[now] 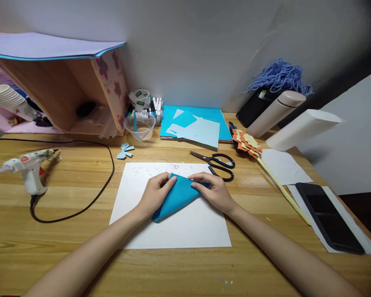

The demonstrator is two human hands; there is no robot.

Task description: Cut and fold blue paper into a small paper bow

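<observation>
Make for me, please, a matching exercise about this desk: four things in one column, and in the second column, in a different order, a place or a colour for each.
Column one
1. Blue paper
2. Scissors
3. Glue gun
4. Paper flower

Column two
A. Orange and pale yellow, on a long yellowish stem
B. Black-handled, lying just beyond the right hand
C. Held between the two hands, over a white sheet
D. Mostly white, well to the left of the left hand

Right pairs: 1-C, 2-B, 3-D, 4-A
</observation>
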